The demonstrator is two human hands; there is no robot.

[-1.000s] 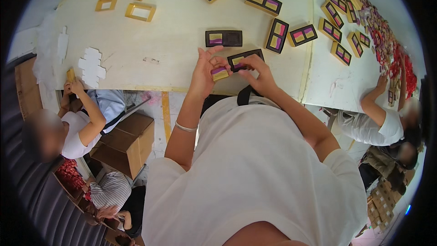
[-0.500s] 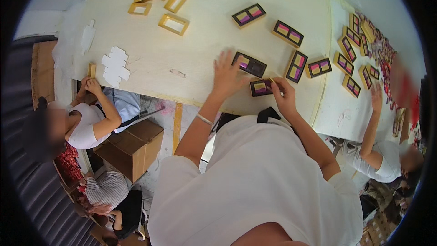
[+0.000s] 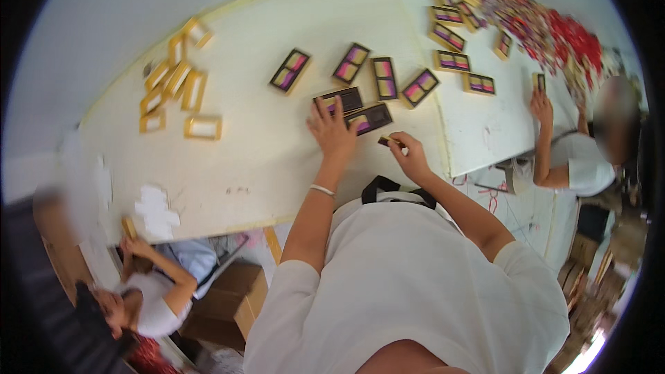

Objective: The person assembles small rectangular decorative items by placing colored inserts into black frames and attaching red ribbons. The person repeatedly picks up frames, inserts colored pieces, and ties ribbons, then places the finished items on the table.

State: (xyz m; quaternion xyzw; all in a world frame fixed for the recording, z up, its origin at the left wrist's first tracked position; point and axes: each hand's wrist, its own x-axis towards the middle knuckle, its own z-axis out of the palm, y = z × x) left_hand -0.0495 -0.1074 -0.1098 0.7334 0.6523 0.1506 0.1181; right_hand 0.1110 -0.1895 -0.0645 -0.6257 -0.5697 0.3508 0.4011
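Note:
My left hand lies with fingers spread over two black-and-gold boxes. The farther box has a coloured window at its left, partly behind my fingers, and a dark right half. The nearer box shows purple and yellow at its left and is dark at its right. Just below it, my right hand pinches a small dark piece with a gold edge between thumb and fingers. The piece is apart from the boxes and too small to name.
Several two-window boxes stand beyond my hands. Gold frames lie far left, with a flat white cutout nearer. Co-workers sit at both sides, one holding a box. A pile of red and mixed wrappers covers the far right.
The whole view has swung to the right. My right hand has come away from the nearer box with the small piece. My left hand has settled onto the boxes.

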